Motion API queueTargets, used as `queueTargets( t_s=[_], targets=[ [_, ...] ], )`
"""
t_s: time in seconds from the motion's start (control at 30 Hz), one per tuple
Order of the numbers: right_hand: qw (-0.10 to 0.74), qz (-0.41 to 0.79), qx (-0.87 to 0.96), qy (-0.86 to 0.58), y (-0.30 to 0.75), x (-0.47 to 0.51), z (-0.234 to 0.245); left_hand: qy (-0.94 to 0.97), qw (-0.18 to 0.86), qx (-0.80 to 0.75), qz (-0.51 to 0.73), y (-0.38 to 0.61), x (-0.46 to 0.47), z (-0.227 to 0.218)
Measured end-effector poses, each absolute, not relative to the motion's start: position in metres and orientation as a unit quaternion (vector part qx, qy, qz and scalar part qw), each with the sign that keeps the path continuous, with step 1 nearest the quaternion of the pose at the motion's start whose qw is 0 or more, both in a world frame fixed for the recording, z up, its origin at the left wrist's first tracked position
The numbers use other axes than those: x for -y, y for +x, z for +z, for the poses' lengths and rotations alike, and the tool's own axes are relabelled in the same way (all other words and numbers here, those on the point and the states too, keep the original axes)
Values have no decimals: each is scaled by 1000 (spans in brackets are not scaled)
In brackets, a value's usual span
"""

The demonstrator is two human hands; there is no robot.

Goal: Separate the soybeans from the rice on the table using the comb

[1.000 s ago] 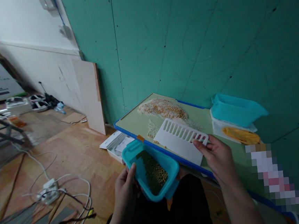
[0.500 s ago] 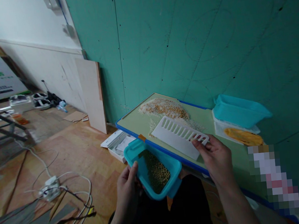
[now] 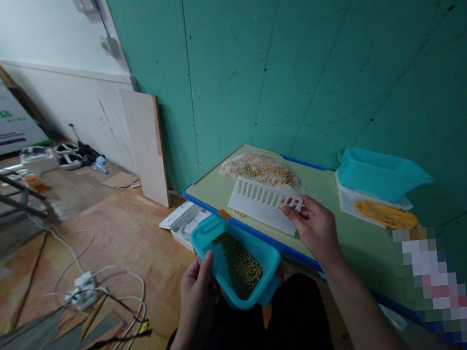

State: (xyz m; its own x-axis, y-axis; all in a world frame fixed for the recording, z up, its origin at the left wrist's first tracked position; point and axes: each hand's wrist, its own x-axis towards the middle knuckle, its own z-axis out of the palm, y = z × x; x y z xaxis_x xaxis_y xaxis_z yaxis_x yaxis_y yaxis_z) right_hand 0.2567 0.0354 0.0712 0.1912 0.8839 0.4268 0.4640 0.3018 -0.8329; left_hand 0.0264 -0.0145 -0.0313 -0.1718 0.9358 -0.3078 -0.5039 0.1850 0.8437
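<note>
My left hand [image 3: 198, 284] grips the near left rim of a blue plastic container [image 3: 267, 254], held just below the table's front edge. Inside it lie small dark green beans [image 3: 232, 251] and yellow soybeans [image 3: 250, 269]. My right hand [image 3: 313, 225] is closed on the right end of a white slotted scraper [image 3: 256, 208], whose row of slots runs along its top. The scraper stands over the green tabletop [image 3: 206, 191], close to the front edge. Behind it spreads a pile of pale grains mixed with soybeans [image 3: 259, 167]. A few soybeans show between the scraper and the edge.
A second blue container [image 3: 382, 173] sits at the table's right rear on a white item, with an orange-yellow object [image 3: 386, 214] in front. A green wall rises behind. On the floor at left are a power strip [image 3: 82, 290] with cables and an open white box [image 3: 182, 223].
My right hand has moved the scraper leftward and slightly away from me across the tabletop. The blue container in my left hand has hardly moved.
</note>
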Motion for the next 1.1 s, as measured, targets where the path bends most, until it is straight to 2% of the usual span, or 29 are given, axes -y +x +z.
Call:
queueTargets(
  t_s=[1.1],
  targets=[
    [552,220,595,-540,250,-40,67,233,604,-467,602,26,15,-30]
  ],
)
